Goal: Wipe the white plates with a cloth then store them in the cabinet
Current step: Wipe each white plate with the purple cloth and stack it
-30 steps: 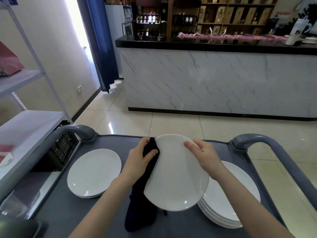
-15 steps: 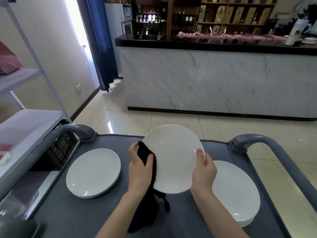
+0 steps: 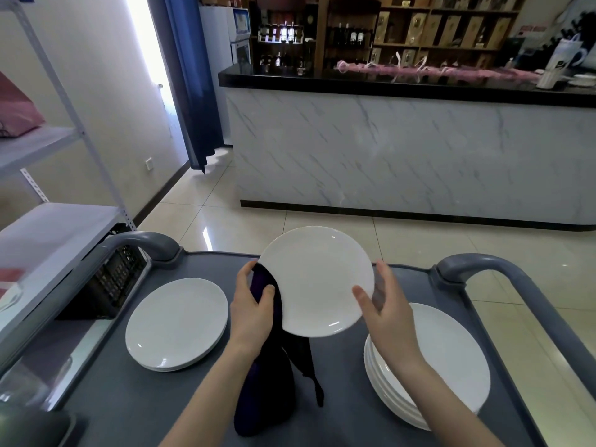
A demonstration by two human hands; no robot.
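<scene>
Your left grip (image 3: pixel 254 306) pinches the dark cloth (image 3: pixel 266 395) against the left rim of the held plate (image 3: pixel 317 279); your right grip (image 3: pixel 385 306) clasps its right rim (thumb on the face). The plate is tilted above the grey tabletop (image 3: pixel 129 398), between the left stack (image 3: pixel 175 324) and the right stack (image 3: pixel 451 359).

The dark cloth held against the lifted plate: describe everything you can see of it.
The dark, navy-to-black soft fabric cloth is bunched at its top in the left hand, whose thumb and fingers pinch it against the left rim of the raised round white plate. From there it passes behind the plate and hangs in a long limp fold, its lower end seemingly reaching the grey cart top. A thin strip dangles on its right side.
</scene>
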